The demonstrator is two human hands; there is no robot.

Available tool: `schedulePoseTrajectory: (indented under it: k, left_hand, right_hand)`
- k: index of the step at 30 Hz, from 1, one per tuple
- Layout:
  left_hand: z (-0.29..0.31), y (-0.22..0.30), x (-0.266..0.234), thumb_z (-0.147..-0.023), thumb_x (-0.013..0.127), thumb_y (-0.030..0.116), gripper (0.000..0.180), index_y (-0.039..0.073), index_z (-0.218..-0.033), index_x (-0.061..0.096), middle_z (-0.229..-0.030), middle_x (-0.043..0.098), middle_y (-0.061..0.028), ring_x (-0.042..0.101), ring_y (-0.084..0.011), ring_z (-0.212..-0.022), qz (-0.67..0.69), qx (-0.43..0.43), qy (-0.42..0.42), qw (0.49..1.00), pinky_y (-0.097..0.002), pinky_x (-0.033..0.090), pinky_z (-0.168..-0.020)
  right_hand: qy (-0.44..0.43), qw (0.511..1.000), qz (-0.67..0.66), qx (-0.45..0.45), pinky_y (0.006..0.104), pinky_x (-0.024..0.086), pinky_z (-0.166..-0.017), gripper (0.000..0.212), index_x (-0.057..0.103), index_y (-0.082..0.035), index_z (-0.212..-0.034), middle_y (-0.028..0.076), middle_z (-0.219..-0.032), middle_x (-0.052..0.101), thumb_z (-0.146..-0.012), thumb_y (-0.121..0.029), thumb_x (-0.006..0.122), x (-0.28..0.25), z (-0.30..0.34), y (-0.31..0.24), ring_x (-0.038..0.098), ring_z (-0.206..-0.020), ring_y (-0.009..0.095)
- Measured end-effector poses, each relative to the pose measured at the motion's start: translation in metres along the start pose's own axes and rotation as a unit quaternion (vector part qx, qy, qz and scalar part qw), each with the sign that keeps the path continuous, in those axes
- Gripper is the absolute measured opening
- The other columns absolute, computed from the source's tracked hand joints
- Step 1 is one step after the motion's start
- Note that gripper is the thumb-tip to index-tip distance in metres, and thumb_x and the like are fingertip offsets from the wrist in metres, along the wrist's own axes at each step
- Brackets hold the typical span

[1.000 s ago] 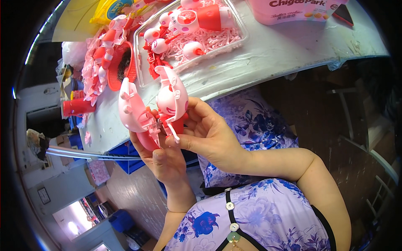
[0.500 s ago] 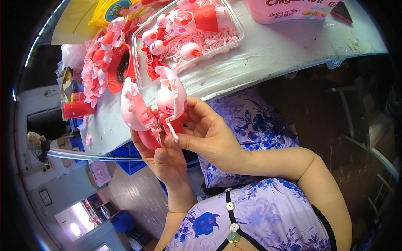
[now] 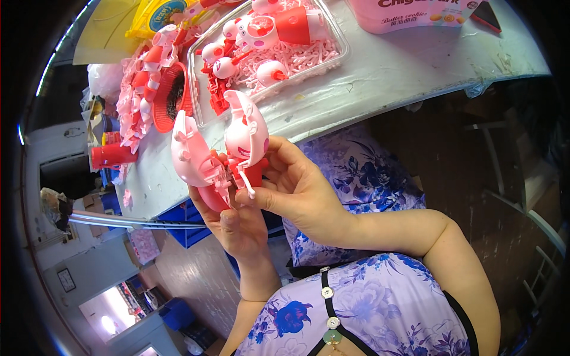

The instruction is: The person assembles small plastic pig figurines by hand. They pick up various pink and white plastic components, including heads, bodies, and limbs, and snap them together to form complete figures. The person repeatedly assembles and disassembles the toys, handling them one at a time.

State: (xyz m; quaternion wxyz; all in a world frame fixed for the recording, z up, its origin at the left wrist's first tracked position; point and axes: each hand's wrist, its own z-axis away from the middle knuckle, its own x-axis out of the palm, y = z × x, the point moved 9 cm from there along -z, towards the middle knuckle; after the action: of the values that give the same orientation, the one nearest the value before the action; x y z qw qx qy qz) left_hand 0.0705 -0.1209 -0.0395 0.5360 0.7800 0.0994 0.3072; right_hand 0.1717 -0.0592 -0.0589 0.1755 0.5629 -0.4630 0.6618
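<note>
A pink and red plastic toy figure is parted into two halves in front of my chest, over the table's near edge. My left hand (image 3: pixel 240 231) is closed round the lower part of the left half-shell (image 3: pixel 191 155), whose pegged inner side shows. My right hand (image 3: pixel 306 196) grips the right half-shell (image 3: pixel 256 133), with fingers behind it and the thumb near a thin pale pink arm piece (image 3: pixel 246 183). A round white-pink ball part (image 3: pixel 239 141) sits inside that right half. Small mechanism parts lie between the halves, partly hidden by my fingers.
Beyond my hands a clear plastic tray (image 3: pixel 342 56) holds pink arm pieces, round heads and a red-and-pink figure. To its left stand a red basket (image 3: pixel 159 110) and a heap of pink parts (image 3: pixel 133 113). A pink tub (image 3: pixel 398 15) and a dark phone-like object (image 3: pixel 485 18) lie farther right.
The right half-shell has shifted slightly right and tilted a little, widening the gap at the top. Both hands keep their hold and have moved only slightly.
</note>
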Motion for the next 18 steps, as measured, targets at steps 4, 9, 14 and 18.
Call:
schedulePoseTrajectory:
  k: [4, 9, 14, 18]
  left_hand:
    - [0.001, -0.003, -0.008, -0.075, 0.077, 0.027, 0.082, 0.008, -0.140, 0.032, -0.138, 0.042, -0.0151, 0.044, -0.0293, -0.126, -0.001, -0.010, 0.011, 1.000, -0.0448, 0.038, -0.106]
    - [0.003, -0.008, -0.017, -0.077, 0.073, 0.037, 0.085, 0.007, -0.143, 0.027, -0.139, 0.041, -0.0149, 0.044, -0.0288, -0.126, -0.004, -0.033, 0.017, 0.999, -0.0436, 0.038, -0.105]
    - [0.002, -0.004, -0.006, -0.089, 0.060, 0.040, 0.064, 0.000, -0.134, 0.039, -0.128, 0.052, -0.0144, 0.050, -0.0248, -0.118, 0.014, -0.006, -0.016, 1.000, -0.0374, 0.041, -0.100]
    - [0.003, -0.007, -0.009, -0.079, 0.069, 0.044, 0.088, 0.005, -0.144, 0.023, -0.137, 0.042, -0.0150, 0.048, -0.0285, -0.121, -0.049, -0.037, 0.014, 0.998, -0.0425, 0.043, -0.099]
  right_hand:
    - [0.001, 1.000, -0.007, -0.005, 0.0289, 0.043, -0.096, 0.057, 0.038, -0.001, -0.130, 0.009, -0.121, 0.049, -0.082, -0.004, 0.069, 0.001, 0.000, -0.001, 0.051, -0.111, 0.014]
    - [-0.012, 1.000, -0.007, 0.014, 0.0318, 0.038, -0.102, 0.058, 0.036, -0.004, -0.130, 0.007, -0.124, 0.048, -0.081, 0.002, 0.067, 0.004, 0.002, 0.001, 0.048, -0.117, 0.016]
    - [-0.023, 1.000, 0.018, -0.007, 0.0318, 0.038, -0.102, 0.056, 0.037, -0.004, -0.128, 0.007, -0.122, 0.049, -0.082, 0.001, 0.067, 0.006, 0.002, -0.001, 0.050, -0.115, 0.015]
    - [-0.022, 0.999, 0.019, -0.018, 0.0320, 0.038, -0.102, 0.056, 0.037, -0.005, -0.128, 0.007, -0.121, 0.049, -0.081, 0.000, 0.067, 0.004, 0.003, -0.003, 0.050, -0.115, 0.015]
